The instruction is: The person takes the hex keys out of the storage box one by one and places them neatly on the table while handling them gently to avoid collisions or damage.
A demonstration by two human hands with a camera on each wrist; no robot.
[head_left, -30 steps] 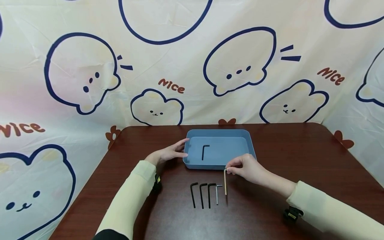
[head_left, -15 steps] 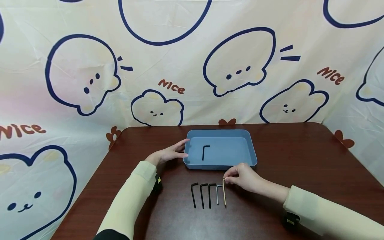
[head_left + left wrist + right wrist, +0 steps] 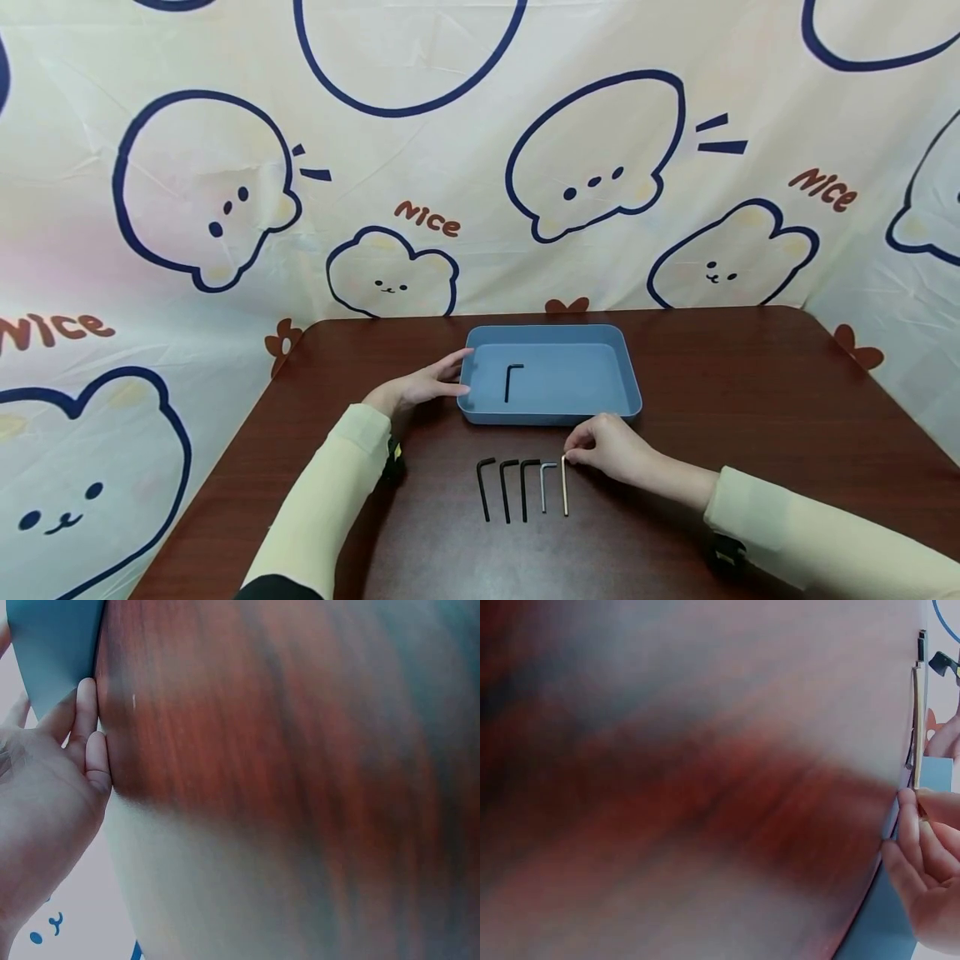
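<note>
My right hand (image 3: 611, 446) pinches the top, bent end of a gold hex key (image 3: 565, 492) between thumb and fingertips. Its long arm points toward me, at the right end of a row of hex keys. Beside it lies a small silver hex key (image 3: 543, 492), then three black hex keys (image 3: 523, 496) further left. My left hand (image 3: 423, 385) rests against the left side of a blue tray (image 3: 555, 418), thumb and fingers spread along the rim. Inside the tray sits one black hex key (image 3: 507, 385). The right wrist view shows the gold hex key (image 3: 917, 727) edge-on.
A dark brown wooden table (image 3: 720, 400) carries everything. The tray stands near the far edge, behind the row. A pale curtain (image 3: 480, 167) with cartoon bears hangs behind and at both sides of the table.
My right hand has brought the gold hex key toward me, down beside the silver one, then shifted it slightly right. My left hand has stayed at the tray.
</note>
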